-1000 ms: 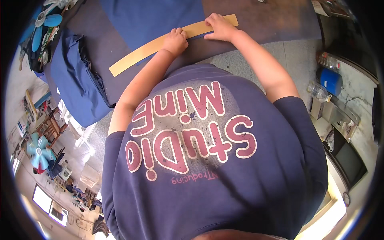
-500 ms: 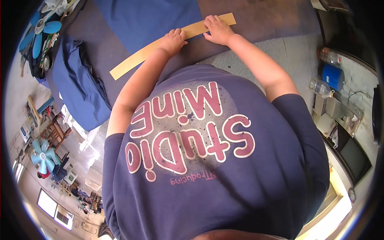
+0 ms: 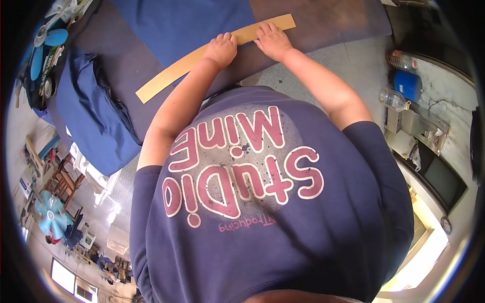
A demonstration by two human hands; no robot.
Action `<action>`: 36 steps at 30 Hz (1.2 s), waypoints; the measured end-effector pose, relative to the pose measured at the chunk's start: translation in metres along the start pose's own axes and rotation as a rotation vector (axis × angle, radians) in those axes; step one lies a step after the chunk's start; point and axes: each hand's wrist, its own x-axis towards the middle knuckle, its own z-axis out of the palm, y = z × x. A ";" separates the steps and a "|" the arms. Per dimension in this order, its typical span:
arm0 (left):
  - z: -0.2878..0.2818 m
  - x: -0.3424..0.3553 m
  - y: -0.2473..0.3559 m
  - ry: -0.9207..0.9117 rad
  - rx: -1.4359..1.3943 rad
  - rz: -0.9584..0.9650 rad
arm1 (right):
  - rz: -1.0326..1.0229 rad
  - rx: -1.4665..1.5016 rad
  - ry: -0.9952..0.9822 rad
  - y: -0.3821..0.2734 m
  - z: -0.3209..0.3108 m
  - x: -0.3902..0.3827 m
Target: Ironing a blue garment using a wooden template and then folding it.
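Note:
A long, flat tan strip (image 3: 174, 74), wood or card by its look, lies slantwise across blue cloth (image 3: 192, 17) on the dark table (image 3: 328, 28). My left hand (image 3: 222, 49) rests near its middle, fingers curled over it. Farther right, my right hand (image 3: 273, 41) holds the strip close to its right end, fingers bent over the far edge. A small piece of the blue cloth shows below the strip, beside my left forearm. The undersides of both hands are hidden.
More blue cloth (image 3: 96, 113) hangs over the table's left edge. A blue fan (image 3: 55, 37) and clutter stand at the far left. On the right are a blue container (image 3: 406, 85) and clear plastic bottles (image 3: 394, 98). Another fan (image 3: 50, 214) stands lower left.
The whole view has shifted slightly. Both hands stay on the strip, my right fingers a little nearer my left hand. The strip keeps about the same place on the cloth.

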 end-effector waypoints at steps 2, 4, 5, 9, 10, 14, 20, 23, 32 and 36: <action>-0.005 0.002 0.001 -0.003 0.042 -0.003 | 0.016 0.015 -0.018 0.000 0.001 0.003; -0.016 0.003 0.004 -0.021 0.029 0.031 | 0.039 0.030 -0.032 0.002 0.001 0.002; -0.020 0.005 0.011 -0.033 0.019 0.044 | 0.050 0.038 -0.048 0.006 -0.003 0.000; -0.012 0.017 0.025 -0.084 0.068 0.048 | 0.086 0.056 -0.088 0.015 -0.012 -0.004; -0.008 0.017 0.026 -0.109 0.146 0.077 | 0.082 0.054 -0.084 0.015 -0.014 -0.004; -0.006 0.018 0.026 -0.123 0.250 0.133 | 0.066 0.028 -0.095 0.013 -0.016 -0.005; -0.008 0.012 0.023 -0.098 0.047 -0.033 | -0.096 0.022 -0.094 0.014 -0.020 -0.004; -0.013 0.010 0.018 -0.118 -0.016 -0.071 | -0.139 0.027 -0.147 0.014 -0.012 0.002; -0.033 0.009 0.017 -0.228 -0.079 -0.149 | -0.133 0.179 -0.145 0.018 0.000 0.015; -0.025 0.018 0.012 -0.274 -0.107 -0.204 | -0.077 0.350 -0.144 0.025 0.002 0.018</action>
